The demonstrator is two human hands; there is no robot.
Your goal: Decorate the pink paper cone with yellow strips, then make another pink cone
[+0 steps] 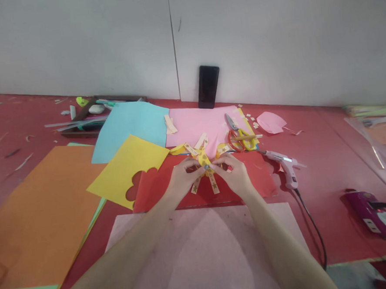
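My left hand [185, 176] and my right hand [233, 174] meet over a red sheet [163, 185], fingers pinched on opposite sides of a yellow paper craft piece [204, 157] with darker spots. A small dark, shiny dot sits at its front, between my thumbs. A pink pointed paper piece [212, 148] rises from its back. Pale paper strips [214, 184] with star marks fan out around and below it. How the strips are joined to it is hidden by my fingers.
Scissors [241, 135] lie behind my right hand, a hot glue gun [287, 167] to its right. A phone [208, 87] leans on the wall. Yellow [122, 170], blue [129, 126] and orange sheets [49, 205] lie left; a purple power socket box [375, 214] sits far right.
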